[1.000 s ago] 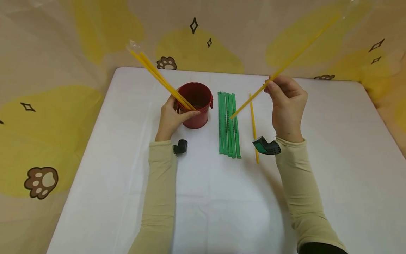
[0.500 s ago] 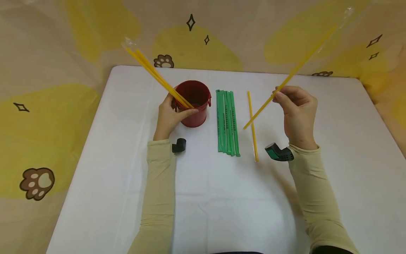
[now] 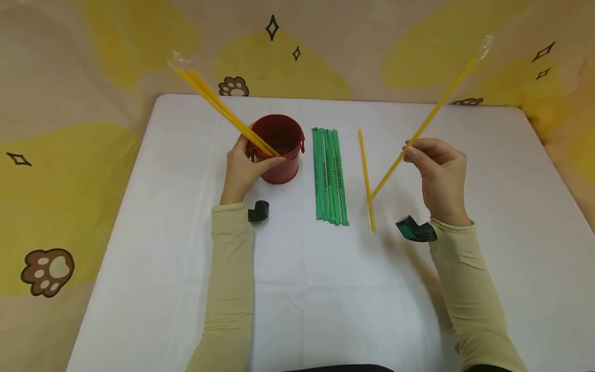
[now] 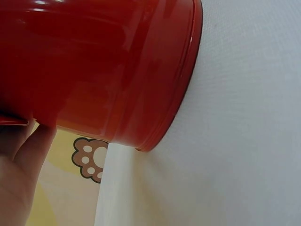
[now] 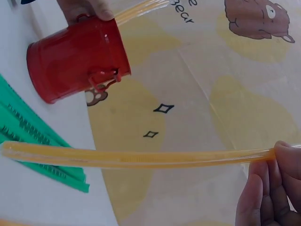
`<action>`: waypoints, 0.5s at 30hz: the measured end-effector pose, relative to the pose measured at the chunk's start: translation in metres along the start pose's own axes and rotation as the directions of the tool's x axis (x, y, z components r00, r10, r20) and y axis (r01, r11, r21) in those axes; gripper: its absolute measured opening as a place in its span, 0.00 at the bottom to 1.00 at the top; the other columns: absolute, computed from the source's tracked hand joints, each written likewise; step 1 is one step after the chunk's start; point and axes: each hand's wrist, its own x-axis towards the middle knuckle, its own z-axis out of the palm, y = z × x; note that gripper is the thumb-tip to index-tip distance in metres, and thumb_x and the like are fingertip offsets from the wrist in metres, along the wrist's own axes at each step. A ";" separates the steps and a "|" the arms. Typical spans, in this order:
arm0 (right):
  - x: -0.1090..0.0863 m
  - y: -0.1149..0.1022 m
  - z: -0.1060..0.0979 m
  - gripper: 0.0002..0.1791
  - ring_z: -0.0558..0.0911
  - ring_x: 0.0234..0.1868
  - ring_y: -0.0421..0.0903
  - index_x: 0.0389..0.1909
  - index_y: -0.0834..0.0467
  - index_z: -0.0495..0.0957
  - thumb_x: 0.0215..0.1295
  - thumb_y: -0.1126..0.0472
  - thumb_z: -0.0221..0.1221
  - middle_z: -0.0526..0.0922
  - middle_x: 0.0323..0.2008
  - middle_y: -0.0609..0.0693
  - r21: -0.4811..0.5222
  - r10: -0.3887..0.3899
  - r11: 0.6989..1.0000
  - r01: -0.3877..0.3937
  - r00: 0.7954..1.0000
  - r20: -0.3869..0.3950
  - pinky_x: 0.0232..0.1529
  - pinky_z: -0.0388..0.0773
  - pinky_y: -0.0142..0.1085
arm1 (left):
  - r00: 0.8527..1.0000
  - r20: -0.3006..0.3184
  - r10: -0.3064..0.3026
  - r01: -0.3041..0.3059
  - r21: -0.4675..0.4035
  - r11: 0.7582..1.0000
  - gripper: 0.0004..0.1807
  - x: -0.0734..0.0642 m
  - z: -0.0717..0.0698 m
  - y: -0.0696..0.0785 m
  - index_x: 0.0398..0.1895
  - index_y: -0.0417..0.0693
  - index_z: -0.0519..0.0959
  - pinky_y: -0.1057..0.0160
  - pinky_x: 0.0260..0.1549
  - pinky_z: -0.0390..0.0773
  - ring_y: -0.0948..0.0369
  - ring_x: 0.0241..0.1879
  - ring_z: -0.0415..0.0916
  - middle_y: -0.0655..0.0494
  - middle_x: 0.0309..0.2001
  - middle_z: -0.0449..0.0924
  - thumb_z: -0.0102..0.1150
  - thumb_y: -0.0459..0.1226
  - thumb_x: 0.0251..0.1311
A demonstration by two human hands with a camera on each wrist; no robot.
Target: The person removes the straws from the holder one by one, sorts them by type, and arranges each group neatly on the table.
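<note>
My left hand grips the left side of a small red metal bucket, thumb along its rim. A bundle of yellow wrapped straws leans out of the bucket to the upper left, lower ends inside. Between thumb and fingertips, my right hand pinches one yellow straw in clear wrapping, tilted up to the right. Its lower end overlaps another yellow straw lying on the table. In the right wrist view the pinched straw crosses in front of green paper-wrapped sticks.
Several slim green packets lie side by side between the bucket and the loose yellow straw. The white table has a patterned cloth backdrop behind it and at its left. Each wrist wears a small black camera.
My right hand has moved right and toward me with its straw, whose lower end has left the green packets and now overlaps the loose straw. My left hand keeps holding the bucket.
</note>
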 end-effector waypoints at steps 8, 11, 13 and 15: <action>-0.004 0.003 -0.014 0.04 0.82 0.31 0.48 0.32 0.75 0.80 0.55 0.79 0.60 0.84 0.30 0.57 -0.123 0.123 0.986 -0.115 0.991 0.059 0.38 0.80 0.33 | 0.998 -0.025 0.049 -0.049 0.005 0.999 0.42 0.001 0.000 -0.003 0.65 0.46 0.67 0.66 0.50 0.71 0.59 0.50 0.69 0.50 0.56 0.75 0.75 0.37 0.44; -0.004 0.005 -0.018 0.04 0.82 0.31 0.47 0.33 0.74 0.80 0.56 0.78 0.61 0.84 0.29 0.56 -0.183 0.175 0.971 -0.157 0.980 0.089 0.38 0.80 0.32 | 0.998 -0.026 0.053 -0.053 0.000 0.999 0.41 0.001 0.001 -0.004 0.64 0.46 0.67 0.66 0.49 0.71 0.59 0.50 0.69 0.50 0.56 0.75 0.75 0.36 0.44; -0.004 0.006 -0.020 0.04 0.81 0.31 0.47 0.33 0.73 0.80 0.56 0.77 0.61 0.84 0.29 0.55 -0.219 0.204 0.960 -0.177 0.974 0.104 0.37 0.80 0.32 | 0.998 -0.024 0.051 -0.051 -0.007 0.999 0.41 0.002 0.001 -0.004 0.64 0.46 0.67 0.66 0.51 0.71 0.59 0.51 0.69 0.49 0.56 0.75 0.75 0.36 0.44; -0.004 0.008 -0.022 0.03 0.82 0.30 0.47 0.32 0.73 0.80 0.56 0.77 0.61 0.84 0.29 0.55 -0.242 0.224 0.951 -0.192 0.968 0.114 0.37 0.80 0.32 | 0.999 -0.020 0.044 -0.045 -0.013 0.999 0.41 0.001 0.002 -0.004 0.64 0.46 0.67 0.65 0.53 0.71 0.59 0.52 0.69 0.50 0.56 0.75 0.75 0.36 0.44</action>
